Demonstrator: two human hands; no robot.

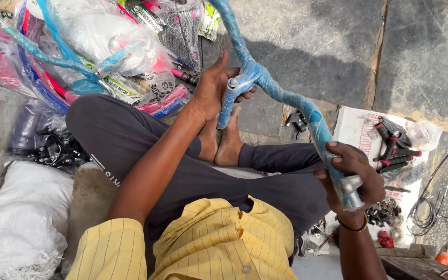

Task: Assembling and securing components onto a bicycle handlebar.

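While seated cross-legged, both hands (213,91) on blue-wrapped handlebar (281,96).

Bicycle handlebar (286,98): curved metal tube wrapped in translucent blue plastic film, held above the person's crossed legs. One arm runs up out of the frame's top edge; the other bends down to the lower right, ending in a bare silvery tube end. Central clamp shows a bolt (232,83), with a short wrapped stem pointing down toward the feet.

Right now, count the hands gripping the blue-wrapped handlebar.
2: the left hand at the handlebar centre clamp, the right hand around its near end. No others visible.
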